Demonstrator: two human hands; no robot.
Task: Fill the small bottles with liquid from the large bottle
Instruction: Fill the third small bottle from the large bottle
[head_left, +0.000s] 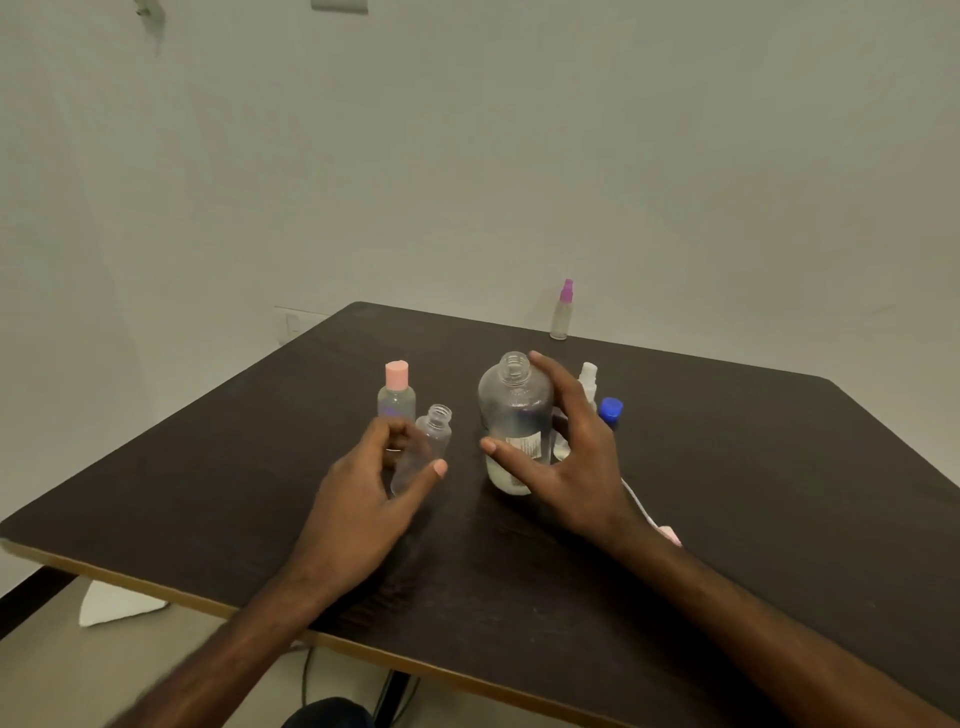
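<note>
1. Reaches in over near edge of dark table (208, 519) with both forearms.
2. Shows white cord (638, 501) on table, partly hidden by the right wrist.
3. Pinches uncapped small bottle (432, 436) in left hand (358, 499): thumb on one side, fingers curled round the other. Bottle tilted, left of centre.
4. Cups large bottle (511, 410) with right hand (576, 467): fingers spread wide, thumb across label, index tip by open neck. Firm contact hard to tell. Bottle upright on table, white liquid low in base.
5. Leaves pink-capped bottle (397, 389) upright just behind left hand.
6. Half-hides white spray bottle (589, 375) and blue cap (611, 408) behind right hand.
7. Ends with purple-topped spray bottle (562, 314) upright at far edge, well apart.
</note>
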